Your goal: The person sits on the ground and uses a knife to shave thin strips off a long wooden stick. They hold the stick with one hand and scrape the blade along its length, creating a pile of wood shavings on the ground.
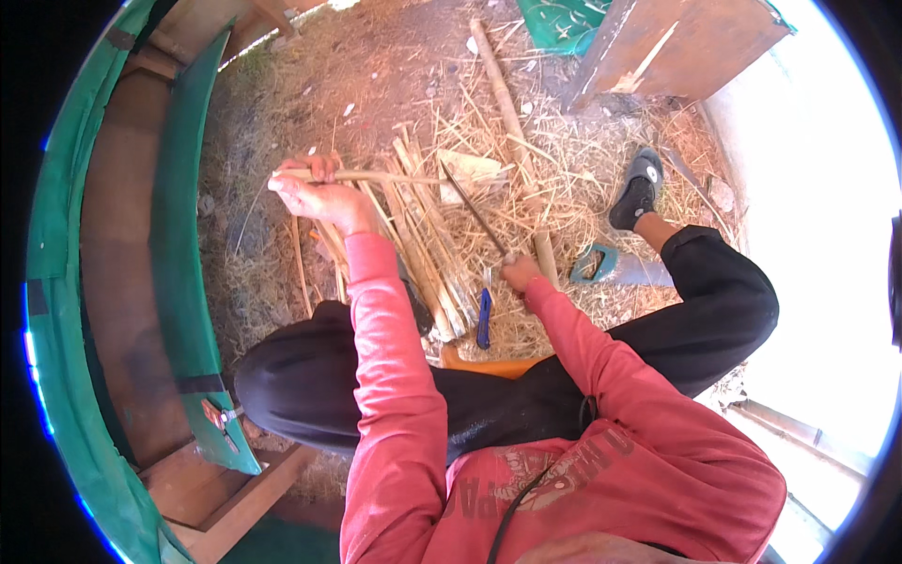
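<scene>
1. The stick (381, 177) is held in the left hand (324, 199), fingers curled around its near end.
2. Its long axis is set almost level across the view, the free end pointed right, over the pile (427, 249).
3. The blade (476, 212) is gripped in the right hand (520, 271), fingers wrapped tight; it is pointed up-left, its tip near the stick's free end.
</scene>
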`<state>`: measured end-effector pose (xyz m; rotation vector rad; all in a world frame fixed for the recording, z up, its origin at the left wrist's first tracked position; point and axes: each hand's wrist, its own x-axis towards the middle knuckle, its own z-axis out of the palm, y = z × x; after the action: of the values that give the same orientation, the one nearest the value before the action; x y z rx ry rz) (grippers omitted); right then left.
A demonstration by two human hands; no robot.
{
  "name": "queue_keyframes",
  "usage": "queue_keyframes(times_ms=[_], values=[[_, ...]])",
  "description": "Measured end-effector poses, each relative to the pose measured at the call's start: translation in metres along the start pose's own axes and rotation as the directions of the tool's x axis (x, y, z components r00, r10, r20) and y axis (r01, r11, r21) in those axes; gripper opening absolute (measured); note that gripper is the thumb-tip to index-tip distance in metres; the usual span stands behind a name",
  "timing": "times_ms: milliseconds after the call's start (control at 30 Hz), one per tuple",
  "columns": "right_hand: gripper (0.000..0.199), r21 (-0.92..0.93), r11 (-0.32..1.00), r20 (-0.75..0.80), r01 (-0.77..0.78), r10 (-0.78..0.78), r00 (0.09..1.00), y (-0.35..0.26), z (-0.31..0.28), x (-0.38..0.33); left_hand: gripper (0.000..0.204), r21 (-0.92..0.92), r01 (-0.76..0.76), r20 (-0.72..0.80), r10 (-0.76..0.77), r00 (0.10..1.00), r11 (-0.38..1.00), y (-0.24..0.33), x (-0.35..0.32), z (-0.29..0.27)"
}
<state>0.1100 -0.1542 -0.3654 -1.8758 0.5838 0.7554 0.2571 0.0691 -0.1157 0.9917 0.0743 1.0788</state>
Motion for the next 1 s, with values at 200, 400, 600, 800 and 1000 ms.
queue_keyframes(times_ms=[200, 400, 600, 800, 1000], values=[[0.025, 0.219, 0.958, -0.048, 0.186, -0.180, 0.982, -0.049, -0.006, -0.026, 0.056, 0.065, -0.041, 0.024, 0.040, 0.999, 0.997, 0.002, -0.003, 0.006], [0.021, -0.059, 0.891, -0.321, 0.449, -0.443, 0.837, -0.055, 0.011, -0.047, 0.050, 0.073, -0.060, -0.039, 0.063, 0.997, 0.996, 0.001, -0.003, 0.002], [0.036, -0.521, 0.834, -0.118, 0.181, -0.280, 0.953, 0.031, 0.003, -0.004, 0.048, 0.031, -0.003, -0.070, 0.005, 0.998, 1.000, 0.004, -0.001, 0.005], [0.036, -0.253, 0.946, -0.207, 0.202, -0.257, 0.944, -0.013, -0.003, -0.012, 0.049, 0.101, -0.055, -0.046, 0.060, 0.997, 0.993, -0.002, 0.001, -0.002], [0.030, -0.019, 0.924, -0.256, 0.381, -0.373, 0.892, -0.063, -0.004, -0.046, 0.054, 0.122, -0.053, -0.088, 0.064, 0.994, 0.991, 0.003, 0.002, -0.004]])
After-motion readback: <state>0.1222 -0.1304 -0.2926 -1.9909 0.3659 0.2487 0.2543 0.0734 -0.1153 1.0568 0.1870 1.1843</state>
